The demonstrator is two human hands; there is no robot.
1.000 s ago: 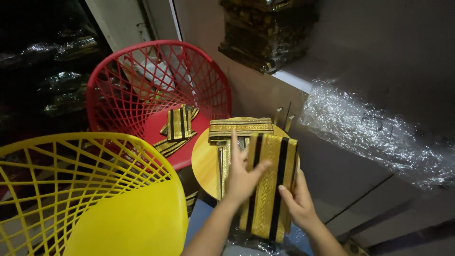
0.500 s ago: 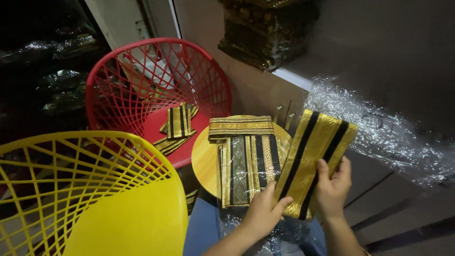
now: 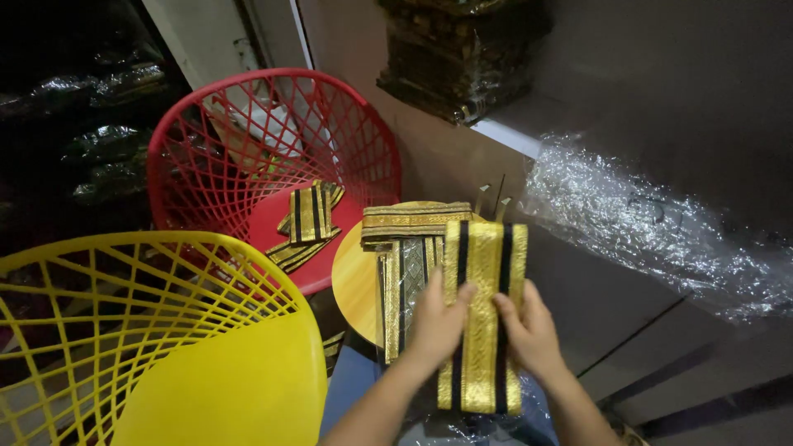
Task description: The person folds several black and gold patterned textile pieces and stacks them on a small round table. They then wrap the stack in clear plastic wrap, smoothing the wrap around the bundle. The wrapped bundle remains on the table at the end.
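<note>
Hands first: left hand [image 3: 436,324] and right hand [image 3: 529,330] closed on the edges of a gold-and-black band [image 3: 483,318], held upright above the lap. Beyond, more bands [image 3: 405,248] on a round stool [image 3: 355,285]; farther, others [image 3: 307,216] on the red chair [image 3: 248,149], beside the yellow chair [image 3: 165,347].

Between the hands, the woven trim [image 3: 481,318] is shiny gold cloth with matt black stripes. The round stool top [image 3: 357,285] beside them looks like smooth wood. Farther left, the yellow chair [image 3: 165,330] and red chair [image 3: 273,157] are glossy plastic lattice.
</note>
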